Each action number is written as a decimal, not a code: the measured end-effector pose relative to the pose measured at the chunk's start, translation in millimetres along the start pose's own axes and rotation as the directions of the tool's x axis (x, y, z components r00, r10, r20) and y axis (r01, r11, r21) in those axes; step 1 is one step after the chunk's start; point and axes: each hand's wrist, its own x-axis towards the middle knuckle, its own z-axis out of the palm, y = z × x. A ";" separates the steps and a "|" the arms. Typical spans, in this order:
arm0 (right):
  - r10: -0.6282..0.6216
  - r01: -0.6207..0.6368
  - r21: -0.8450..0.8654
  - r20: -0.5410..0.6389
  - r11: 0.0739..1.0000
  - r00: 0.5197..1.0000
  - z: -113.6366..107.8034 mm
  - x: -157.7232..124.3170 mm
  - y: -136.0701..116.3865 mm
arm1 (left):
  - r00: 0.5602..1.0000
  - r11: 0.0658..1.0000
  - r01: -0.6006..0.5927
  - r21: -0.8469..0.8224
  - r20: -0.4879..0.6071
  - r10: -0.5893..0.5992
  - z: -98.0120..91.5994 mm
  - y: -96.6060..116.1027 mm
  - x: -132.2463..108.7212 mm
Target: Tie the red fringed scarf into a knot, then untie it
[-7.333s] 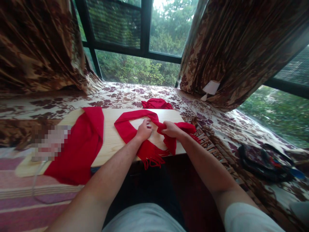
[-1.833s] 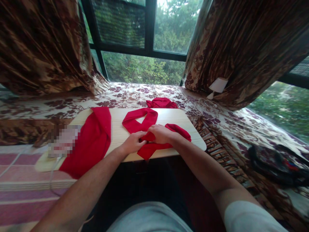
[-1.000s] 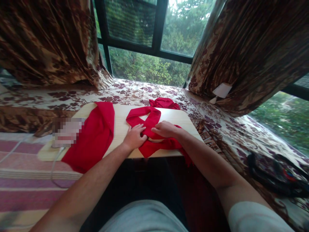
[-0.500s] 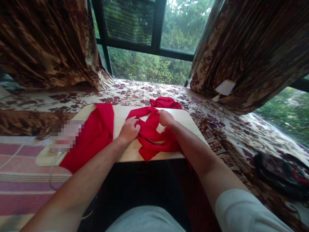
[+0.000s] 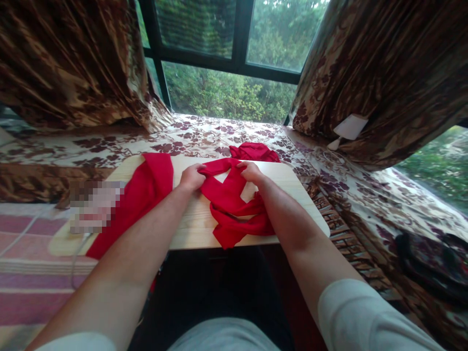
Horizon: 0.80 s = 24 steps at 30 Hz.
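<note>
A twisted piece of red fabric (image 5: pixel 228 195) lies in loops over the pale wooden board (image 5: pixel 193 224), with wood showing through its gaps. My left hand (image 5: pixel 192 177) pinches the fabric's far left corner between thumb and fingers. At its far edge, right of the middle, my right hand (image 5: pixel 251 173) grips the same fabric, fingers closed. My right forearm hides part of the cloth's right side. A larger folded red cloth (image 5: pixel 146 195) rests on the board's left, partly behind my left forearm.
Beyond the board, a crumpled red cloth (image 5: pixel 255 152) sits on the floral window-seat cover (image 5: pixel 197 131). A blurred-out object (image 5: pixel 97 207) with a cable lies at the board's left end. A small white lamp (image 5: pixel 351 127) and a dark bag (image 5: pixel 431 268) are at right.
My left hand has moved away from me and slightly left, from lying on the fabric to pinching its corner. The strip between my hands is drawn straighter. My right hand stays at the far edge.
</note>
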 end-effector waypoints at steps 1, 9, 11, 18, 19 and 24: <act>0.019 -0.020 0.030 0.022 0.999 1.000 -4.0 -4.2 -4.1 | 1.000 0.998 0.008 -0.069 0.015 -0.007 2.3 -1.0 2.4; 0.024 -0.031 0.108 0.060 0.994 0.998 -37.9 -26.4 -17.8 | 0.990 0.907 0.073 -0.415 -0.080 -0.117 9.8 -3.8 16.9; 0.046 -0.050 0.063 0.055 0.997 0.997 -40.2 -25.4 -12.7 | 0.986 0.896 0.080 -0.437 -0.095 -0.134 9.0 -4.9 20.7; -0.075 0.089 -0.355 0.054 0.931 0.996 -30.2 -12.7 15.1 | 0.997 0.971 -0.050 -0.236 -0.066 0.035 9.0 -10.7 30.9; -0.093 0.107 -0.373 0.056 0.922 0.994 -28.6 -11.1 18.1 | 0.996 0.965 -0.066 -0.253 -0.078 0.048 9.1 -10.6 31.8; -0.101 0.103 -0.387 0.026 0.916 0.995 -25.3 -6.5 26.7 | 0.999 0.997 -0.047 -0.061 -0.028 0.046 4.8 -8.7 31.9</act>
